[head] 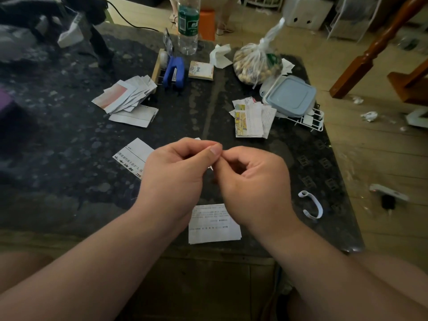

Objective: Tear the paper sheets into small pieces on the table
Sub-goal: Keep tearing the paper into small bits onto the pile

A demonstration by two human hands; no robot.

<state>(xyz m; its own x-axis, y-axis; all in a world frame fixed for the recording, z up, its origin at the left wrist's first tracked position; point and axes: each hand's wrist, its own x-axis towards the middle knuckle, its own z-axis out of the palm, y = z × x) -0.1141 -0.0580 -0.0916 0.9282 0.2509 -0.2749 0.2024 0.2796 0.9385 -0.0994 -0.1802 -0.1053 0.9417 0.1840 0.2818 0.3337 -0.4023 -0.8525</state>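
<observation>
On the dark table torn stacks sit toward the far edge, bigger sheets wait near the front edge, and left hand and right hand together pinch a scrap.

Dark mottled table. Torn-paper stack far left, another far right; printed piece at near edge. Also water bottle, blue stapler, lidded box.

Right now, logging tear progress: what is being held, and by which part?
A small paper scrap, mostly hidden: left hand and right hand each pinch it between thumb and fingers, side by side; which edge cannot be told.
</observation>
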